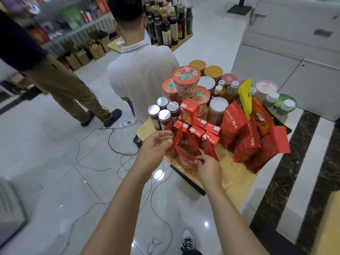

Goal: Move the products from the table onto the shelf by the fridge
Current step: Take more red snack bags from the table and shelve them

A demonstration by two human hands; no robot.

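Red pouch (185, 159) at table (233, 173) edge, pinched in right fingers (199, 160); left fingers (163, 134) loosely spread beside.

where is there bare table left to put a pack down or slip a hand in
Bare wood shows along the table's near edge, between the right hand, pinching a red pouch, and the big red bags, plus a small corner by the silver-lidded jars. Behind that it is packed: small red boxes, noodle cups and bottles stand tight.
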